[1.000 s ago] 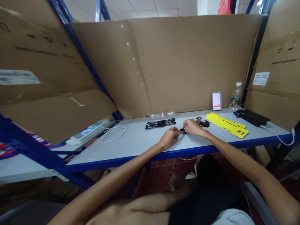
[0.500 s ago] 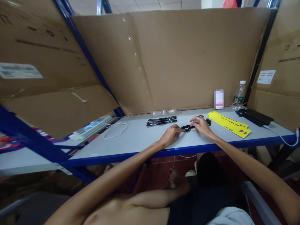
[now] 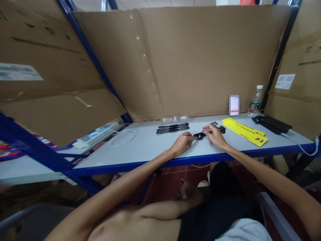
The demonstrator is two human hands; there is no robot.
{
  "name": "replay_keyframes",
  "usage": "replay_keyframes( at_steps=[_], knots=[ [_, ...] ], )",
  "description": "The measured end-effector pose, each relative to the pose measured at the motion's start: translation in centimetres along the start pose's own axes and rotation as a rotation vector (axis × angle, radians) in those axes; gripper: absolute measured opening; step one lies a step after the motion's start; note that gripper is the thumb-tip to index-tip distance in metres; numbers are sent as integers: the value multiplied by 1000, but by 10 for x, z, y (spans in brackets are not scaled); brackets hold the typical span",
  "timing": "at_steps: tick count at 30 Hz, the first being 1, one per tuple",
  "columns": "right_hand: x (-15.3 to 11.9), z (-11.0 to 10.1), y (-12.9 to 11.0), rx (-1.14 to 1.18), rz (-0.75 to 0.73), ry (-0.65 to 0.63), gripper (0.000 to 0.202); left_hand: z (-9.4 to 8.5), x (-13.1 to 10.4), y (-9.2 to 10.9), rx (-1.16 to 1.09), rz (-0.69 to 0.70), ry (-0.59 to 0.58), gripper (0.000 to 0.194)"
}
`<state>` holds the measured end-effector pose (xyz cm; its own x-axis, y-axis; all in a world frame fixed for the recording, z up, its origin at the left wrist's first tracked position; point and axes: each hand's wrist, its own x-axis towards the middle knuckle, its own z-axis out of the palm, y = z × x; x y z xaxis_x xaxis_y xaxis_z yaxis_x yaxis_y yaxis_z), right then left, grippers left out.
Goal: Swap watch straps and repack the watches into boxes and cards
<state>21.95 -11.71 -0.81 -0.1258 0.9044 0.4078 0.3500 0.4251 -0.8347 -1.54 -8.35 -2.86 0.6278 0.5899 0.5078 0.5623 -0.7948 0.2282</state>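
Your right hand has drawn rightward, baring more of the flat black piece between it and your left hand on the desk. Your left fingers touch its left end and your right fingers cover its other end; how tightly either grip closes cannot be told. Near your left wrist runs the blue front edge, black strips lie behind that hand, and a capped bottle stands by the cardboard panel, its contents indistinct.

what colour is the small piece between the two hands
The small piece is black, seen best in the head view.
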Motion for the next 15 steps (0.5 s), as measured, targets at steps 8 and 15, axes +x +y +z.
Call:
replay_keyframes(
  at_steps=[8,15],
  knots=[
    [2,4,0,-95,-74,-148,40,-1,1,2,6,-4,-2,46],
    [4,3,-4,-286,-116,48,19,0,1,0,2,5,8,44]
  ],
)
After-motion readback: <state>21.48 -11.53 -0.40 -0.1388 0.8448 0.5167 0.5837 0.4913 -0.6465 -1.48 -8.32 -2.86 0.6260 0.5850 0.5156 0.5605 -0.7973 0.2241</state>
